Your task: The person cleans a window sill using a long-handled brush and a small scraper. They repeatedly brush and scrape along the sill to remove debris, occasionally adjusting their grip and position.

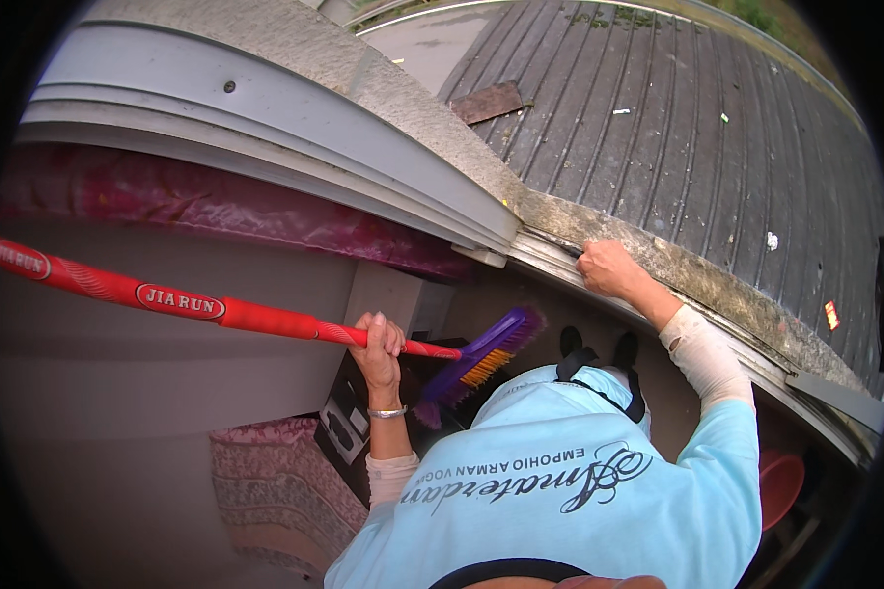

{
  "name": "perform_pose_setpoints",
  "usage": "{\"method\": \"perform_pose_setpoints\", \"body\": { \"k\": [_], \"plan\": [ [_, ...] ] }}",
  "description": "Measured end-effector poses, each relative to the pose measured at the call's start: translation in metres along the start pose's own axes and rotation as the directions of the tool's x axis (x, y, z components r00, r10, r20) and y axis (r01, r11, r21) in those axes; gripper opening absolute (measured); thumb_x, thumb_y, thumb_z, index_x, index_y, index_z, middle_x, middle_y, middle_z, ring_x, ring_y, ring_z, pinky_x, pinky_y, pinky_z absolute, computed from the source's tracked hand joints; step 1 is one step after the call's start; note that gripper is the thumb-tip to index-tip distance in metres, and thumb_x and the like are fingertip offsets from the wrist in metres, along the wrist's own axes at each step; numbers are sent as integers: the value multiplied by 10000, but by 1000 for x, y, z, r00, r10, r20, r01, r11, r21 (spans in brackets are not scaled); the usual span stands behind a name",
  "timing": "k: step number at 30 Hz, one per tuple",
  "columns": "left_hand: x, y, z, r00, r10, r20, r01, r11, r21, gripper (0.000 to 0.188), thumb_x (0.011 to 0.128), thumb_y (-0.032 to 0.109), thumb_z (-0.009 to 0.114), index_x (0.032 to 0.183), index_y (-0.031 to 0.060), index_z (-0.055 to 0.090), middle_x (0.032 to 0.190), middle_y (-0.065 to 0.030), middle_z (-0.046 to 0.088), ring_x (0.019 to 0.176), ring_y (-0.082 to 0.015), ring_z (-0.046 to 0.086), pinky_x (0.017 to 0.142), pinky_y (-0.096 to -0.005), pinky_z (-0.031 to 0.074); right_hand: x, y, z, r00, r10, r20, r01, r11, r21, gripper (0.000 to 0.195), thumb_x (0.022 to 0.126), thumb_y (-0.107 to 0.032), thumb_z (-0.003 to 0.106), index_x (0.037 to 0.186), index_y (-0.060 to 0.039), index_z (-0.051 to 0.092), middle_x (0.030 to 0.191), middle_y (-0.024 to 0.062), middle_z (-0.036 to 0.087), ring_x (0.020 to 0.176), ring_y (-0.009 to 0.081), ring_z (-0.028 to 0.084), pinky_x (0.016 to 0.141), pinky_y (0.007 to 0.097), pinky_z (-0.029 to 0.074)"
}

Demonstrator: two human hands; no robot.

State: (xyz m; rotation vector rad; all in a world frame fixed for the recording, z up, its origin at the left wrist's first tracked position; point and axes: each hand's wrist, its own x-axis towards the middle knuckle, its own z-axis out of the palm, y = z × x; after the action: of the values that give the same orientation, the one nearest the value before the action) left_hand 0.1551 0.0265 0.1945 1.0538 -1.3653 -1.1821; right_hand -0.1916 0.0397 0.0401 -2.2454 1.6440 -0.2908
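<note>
My left hand (379,347) is wrapped around the red handle (265,324) of a broom, which slants across the view from the left. The broom's purple head (479,361), with purple and orange bristles, hangs beside my left side. My right hand (613,269) is at the window's sliding track (678,318), fingers closed on a thin dark object (561,241). That object lies along the track near the frame's corner; its kind is unclear, and my fingers hide part of it.
Beyond the rough concrete sill (737,276) lies a dark ribbed roof (656,147) with litter and a brown board (488,103). A grey window frame (265,110) runs upper left above pink patterned fabric (191,202). Lower right is a red plastic container (781,486).
</note>
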Motion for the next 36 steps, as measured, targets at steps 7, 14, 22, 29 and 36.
{"method": "perform_pose_setpoints", "body": {
  "k": [7, 14, 22, 29, 36],
  "plan": [
    [0, 1, 0, 1000, 6, -13, -6, 1000, 4, 318, 938, 124, 467, 652, 139, 329, 505, 23, 327, 415, -82, 327, 454, -247, 338, -1, -1, 13, 994, 73, -80, -52, 968, 246, 156, 735, -113, 515, 734, -31, 648, 774, 199, 606, 777, 391, 607, 687, 474, 496],
    [0, -1, 5, 1000, 1, -17, -1, 1000, -30, 328, 919, 117, 510, 647, 132, 327, 492, 13, 349, 405, -81, 329, 431, -237, 330, -12, -8, 19, 980, 91, -175, -44, 966, 256, 149, 740, -111, 528, 731, -18, 644, 771, 208, 599, 751, 395, 605, 678, 471, 497],
    [0, 3, 7, 999, -8, -41, 7, 1000, -19, 326, 916, 104, 501, 646, 135, 320, 493, 15, 342, 404, -81, 326, 433, -239, 331, -28, 4, 8, 966, 120, -229, -50, 956, 288, 161, 731, -118, 522, 719, -25, 654, 749, 201, 602, 733, 383, 608, 666, 473, 491],
    [-1, -1, 2, 1000, -15, 7, 15, 1000, 8, 324, 937, 116, 461, 647, 137, 317, 498, 20, 324, 409, -85, 326, 446, -252, 333, -3, 7, 2, 998, 11, -69, 6, 971, 237, 152, 711, -116, 526, 702, -18, 641, 729, 205, 616, 748, 380, 605, 677, 467, 485],
    [0, 3, 4, 1000, -10, -11, 10, 1000, 9, 318, 936, 113, 459, 651, 138, 320, 499, 21, 323, 407, -83, 323, 449, -252, 337, 15, 14, 12, 998, 6, -64, 13, 954, 300, 189, 749, -154, 515, 732, -14, 640, 724, 210, 615, 767, 391, 601, 702, 470, 475]
  ]
}}
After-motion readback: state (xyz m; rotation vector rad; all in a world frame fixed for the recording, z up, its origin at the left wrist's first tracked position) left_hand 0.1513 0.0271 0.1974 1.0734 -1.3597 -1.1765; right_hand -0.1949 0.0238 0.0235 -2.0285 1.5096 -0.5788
